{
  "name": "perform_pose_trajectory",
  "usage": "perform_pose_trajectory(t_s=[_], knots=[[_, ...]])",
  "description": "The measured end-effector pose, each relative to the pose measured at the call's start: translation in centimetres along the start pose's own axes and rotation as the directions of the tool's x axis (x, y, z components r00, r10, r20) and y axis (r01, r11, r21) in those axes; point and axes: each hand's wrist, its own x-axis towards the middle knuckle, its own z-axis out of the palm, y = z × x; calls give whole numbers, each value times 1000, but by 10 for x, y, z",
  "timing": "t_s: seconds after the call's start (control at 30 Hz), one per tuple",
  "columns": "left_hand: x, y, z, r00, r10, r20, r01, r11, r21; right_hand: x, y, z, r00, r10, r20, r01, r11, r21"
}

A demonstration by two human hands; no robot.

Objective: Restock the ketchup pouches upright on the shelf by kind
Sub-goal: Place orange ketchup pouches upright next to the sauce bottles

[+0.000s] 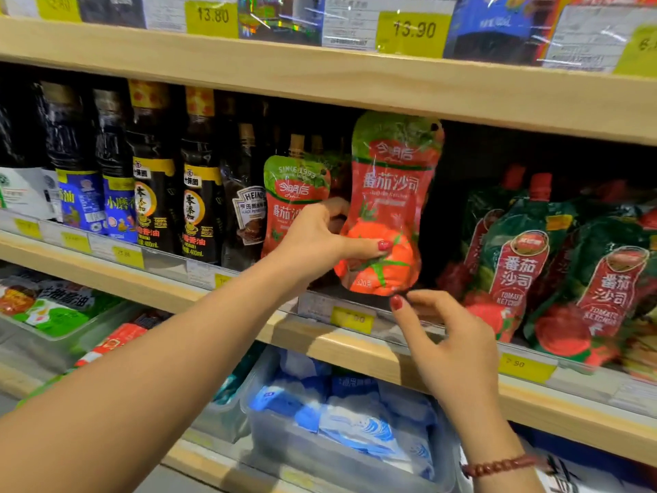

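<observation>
Ketchup pouch (387, 208), red with a green top and a printed tomato, is upright in the left hand (313, 243), thumb across its lower front and the other fingers behind it. Its base hangs just above the front lip of the middle shelf (355, 336). The right hand (451, 350) holds nothing; its fingers are loosely spread, with the thumb tip touching or nearly touching the pouch's bottom edge.

To set it down well, I judge the right hand should steady and flatten the base while the left lowers the pouch straight, so it stands on its gusset rather than leaning. It belongs beside the matching pouch (295, 201), which stands just to the left, leaving the dark gap on the right as the buffer from the other kind. A soft pouch is likely to slump if it is let go before the base sits flat.

Further right, the dark green pouches (554, 272) with red spouts lean forward against the clear shelf-edge strip, well apart from the held one. To the left stand dark sauce bottles (153, 179). Yellow price tags (352, 319) run along the pale wooden shelf edges. The shelf above carries more goods, and below a clear bin (270, 432) holds blue and white packets.
</observation>
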Motion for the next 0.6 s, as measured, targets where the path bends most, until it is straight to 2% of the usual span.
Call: perform_pose_trajectory(t_s=[0.07,0.13,0.27,0.4,0.6], knots=[[5,-8,3,999,-8,-31,11,996,94,-3,5,4,997,-80,13,81,982,-168],[8,-19,8,997,-38,-66,49,986,160,-4,6,6,991,-130,18,130,963,-237],[10,-37,13,993,-117,-29,121,969,217,-3,7,7,987,-155,29,157,951,-268],[10,-40,11,992,-116,45,101,962,252,-5,9,8,986,-165,36,169,946,-278],[9,-38,9,989,-138,59,112,939,324,-6,10,6,986,-161,36,165,954,-250]])
